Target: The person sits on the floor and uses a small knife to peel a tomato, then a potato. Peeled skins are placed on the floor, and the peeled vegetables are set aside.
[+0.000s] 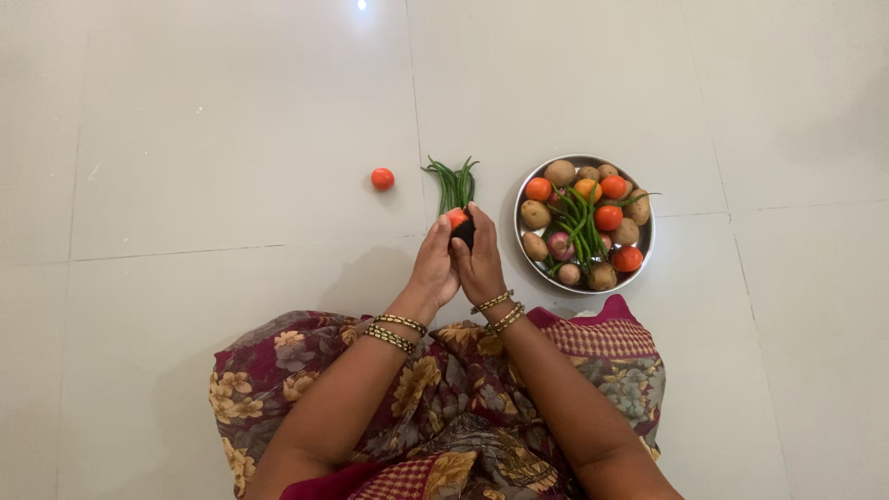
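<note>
My left hand (433, 264) and my right hand (480, 262) are pressed together over the tiled floor, both closed around a small red tomato (457, 217) and a dark object (466, 231) that I cannot make out. Just beyond my fingertips lies a bunch of green beans (454, 182) on the floor. A second red tomato (382, 179) sits alone on the floor to the left of the beans.
A round steel plate (524, 245) to the right holds potatoes (559, 172), tomatoes (608, 218), a red onion (560, 245) and green beans (582, 227). My lap in a floral sari (444, 389) fills the near foreground. Pale floor tiles surround everything.
</note>
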